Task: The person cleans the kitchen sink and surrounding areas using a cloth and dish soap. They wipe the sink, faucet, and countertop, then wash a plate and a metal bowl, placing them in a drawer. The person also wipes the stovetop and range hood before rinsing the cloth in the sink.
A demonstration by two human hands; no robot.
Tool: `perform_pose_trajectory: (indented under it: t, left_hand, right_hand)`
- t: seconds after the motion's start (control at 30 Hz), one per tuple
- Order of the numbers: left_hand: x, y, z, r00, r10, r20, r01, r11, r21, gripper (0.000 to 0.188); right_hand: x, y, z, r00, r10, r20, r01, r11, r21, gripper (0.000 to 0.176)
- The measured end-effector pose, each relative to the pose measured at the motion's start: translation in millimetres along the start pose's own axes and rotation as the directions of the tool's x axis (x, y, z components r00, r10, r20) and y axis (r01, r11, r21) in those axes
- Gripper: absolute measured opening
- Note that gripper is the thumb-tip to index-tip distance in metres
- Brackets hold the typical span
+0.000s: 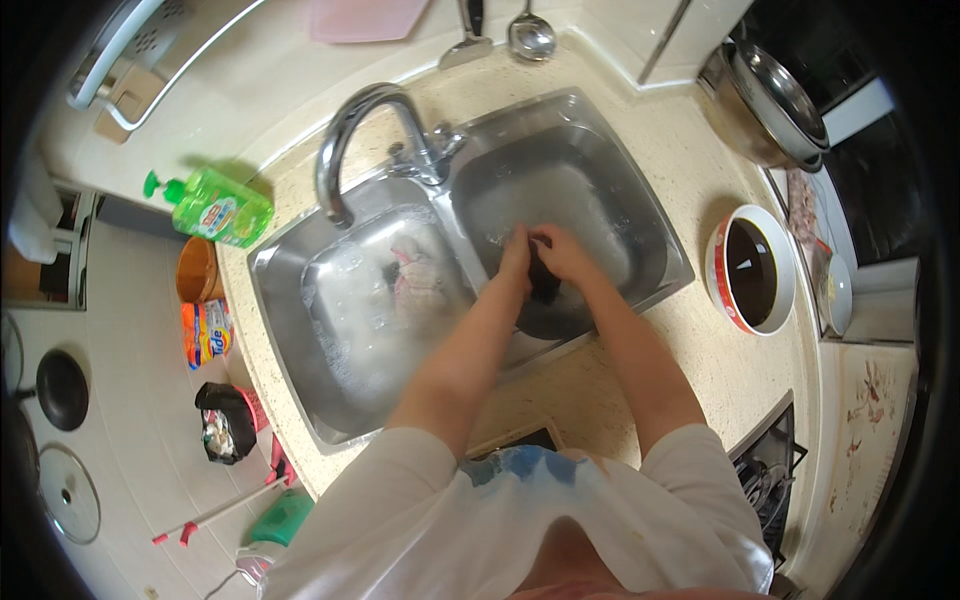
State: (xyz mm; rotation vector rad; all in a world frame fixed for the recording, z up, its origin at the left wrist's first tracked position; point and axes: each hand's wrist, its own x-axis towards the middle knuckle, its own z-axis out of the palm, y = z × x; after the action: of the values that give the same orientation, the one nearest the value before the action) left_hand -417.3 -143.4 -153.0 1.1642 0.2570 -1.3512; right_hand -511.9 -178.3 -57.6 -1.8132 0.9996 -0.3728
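Note:
Both my hands are over the right basin [634, 191] of a stainless steel double sink, which holds cloudy water. My left hand [516, 255] and my right hand [561, 253] are close together, gripping a dark, wet cloth item [543, 274] between them. Its lower part hangs towards the water, and its exact kind cannot be told. In the left basin [289, 330], a pale cloth with pink edging [415, 281] lies in sudsy water, with a small dark patch beside it. A curved chrome faucet [352, 127] reaches over the left basin.
A green pump bottle of dish soap [221, 208] stands left of the sink. On the right counter is a white and red bowl [789, 262] of dark liquid, with steel bowls [780, 105] behind it. A gas stove [772, 480] is at lower right. A ladle [531, 37] hangs behind the sink.

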Motion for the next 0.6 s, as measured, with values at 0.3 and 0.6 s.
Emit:
perform_pose_trajectory:
  t: [0.3,0.6]
  left_hand:
    - [-115,83,-2,0.609,-0.182,0.772,0.401,0.911,-0.101,0.043]
    - [-145,95,-98,0.903,0.219,0.37,0.046,0.807,-0.589,0.044]
  right_hand:
    - [-102,-150,41,0.856,-0.494,-0.151,0.494,0.869,-0.04,0.017]
    - [-69,-168,128,0.715,-0.659,-0.235,0.612,0.751,-0.247,0.014]
